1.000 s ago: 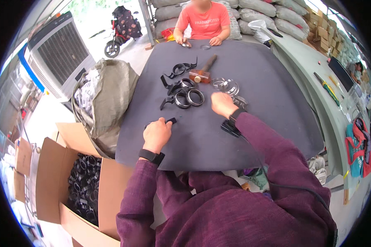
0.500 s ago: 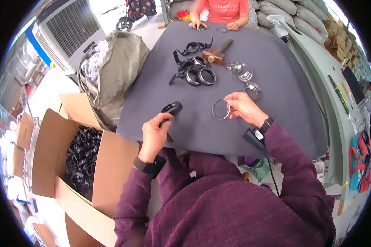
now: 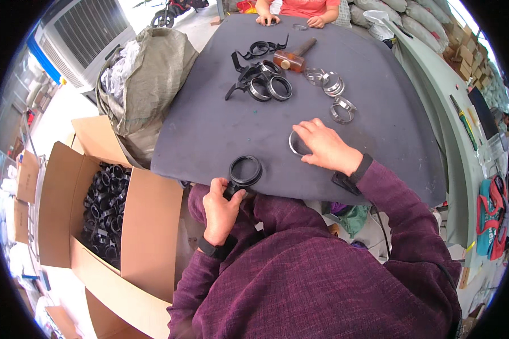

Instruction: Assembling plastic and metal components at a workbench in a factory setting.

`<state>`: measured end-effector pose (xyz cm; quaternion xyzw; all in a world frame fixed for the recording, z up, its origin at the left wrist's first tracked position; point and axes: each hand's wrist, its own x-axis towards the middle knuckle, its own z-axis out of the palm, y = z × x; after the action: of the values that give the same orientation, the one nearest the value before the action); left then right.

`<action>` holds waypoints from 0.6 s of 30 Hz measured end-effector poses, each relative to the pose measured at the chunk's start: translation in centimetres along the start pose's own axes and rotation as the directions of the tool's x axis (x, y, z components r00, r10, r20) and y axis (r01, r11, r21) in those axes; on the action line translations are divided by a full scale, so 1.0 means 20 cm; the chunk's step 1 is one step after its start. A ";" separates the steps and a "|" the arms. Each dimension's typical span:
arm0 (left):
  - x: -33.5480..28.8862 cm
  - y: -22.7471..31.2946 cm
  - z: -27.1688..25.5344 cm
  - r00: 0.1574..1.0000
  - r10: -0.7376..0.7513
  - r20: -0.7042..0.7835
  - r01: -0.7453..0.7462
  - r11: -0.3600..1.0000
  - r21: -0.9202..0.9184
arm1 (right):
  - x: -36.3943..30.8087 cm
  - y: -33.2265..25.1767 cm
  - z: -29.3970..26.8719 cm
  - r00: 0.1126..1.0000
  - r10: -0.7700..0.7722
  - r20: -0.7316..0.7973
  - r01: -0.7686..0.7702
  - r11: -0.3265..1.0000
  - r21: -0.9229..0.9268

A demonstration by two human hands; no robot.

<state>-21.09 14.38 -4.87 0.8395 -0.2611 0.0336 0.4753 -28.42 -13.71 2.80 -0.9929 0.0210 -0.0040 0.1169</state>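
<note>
My left hand (image 3: pixel 220 210) grips a black plastic ring with a handle (image 3: pixel 246 171) by its stem, at the table's near edge; the ring faces up. To its right, my right hand (image 3: pixel 325 148) holds a thin silver metal ring (image 3: pixel 293 144) at its right side, partly covered by the fingers. Farther off lies a cluster of black ring parts (image 3: pixel 260 82), some with silver rings fitted in them. A mallet (image 3: pixel 291 60) with a brown head rests beside them. Several loose silver rings (image 3: pixel 333 86) lie to the right of the mallet.
A grey-covered table (image 3: pixel 209 130) spreads before me. At my left stands an open cardboard box (image 3: pixel 150 226) full of black ring parts, with a large sack (image 3: pixel 158 73) behind it. Across the table, another person's hands (image 3: pixel 315 22) rest near a ring.
My left hand has turned the black ring part so its opening faces up, and moved slightly nearer me. My right hand has shifted a little left and turned palm-down over the silver ring.
</note>
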 end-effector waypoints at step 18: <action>-0.03 -0.13 -0.02 0.920 -0.146 0.364 0.320 0.816 -0.481 | 0.06 -0.34 -0.06 0.830 -0.481 -0.281 0.516 0.854 0.062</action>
<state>-20.27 16.04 -6.87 0.6951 -0.2254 -0.2317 0.6421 -26.93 -7.44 5.53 -0.9444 -0.2248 -0.1637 0.1753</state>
